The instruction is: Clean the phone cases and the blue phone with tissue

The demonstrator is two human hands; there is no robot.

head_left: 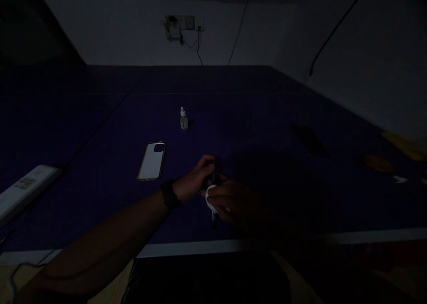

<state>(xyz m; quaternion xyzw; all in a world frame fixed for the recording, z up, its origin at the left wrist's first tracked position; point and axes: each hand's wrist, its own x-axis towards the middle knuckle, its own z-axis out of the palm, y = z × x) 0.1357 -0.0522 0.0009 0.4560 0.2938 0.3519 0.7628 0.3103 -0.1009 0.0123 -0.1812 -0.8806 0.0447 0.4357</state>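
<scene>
Near the table's front edge, my left hand [202, 175] is closed around a dark, slim object [213, 174] seen nearly edge-on. Its kind cannot be made out in the dim light. My right hand [233, 199] pinches a small white rounded piece [211, 198] against or just beside the lower part of that dark object. A thin shiny strip [214, 217] shows below the white piece. Left of my hands lies a phone case [151, 161] with a camera cutout and a dark rim. Behind them a small dropper bottle [184, 122] with a white top stands upright.
A white power strip or long box [28, 189] lies at the left on the blue-purple table [110, 201]. To the right are a dark flat rectangle [310, 140], an orange item [379, 164], a yellow cloth-like item [403, 146] and a white scrap [399, 179]. Wall sockets [182, 23] with cables are behind.
</scene>
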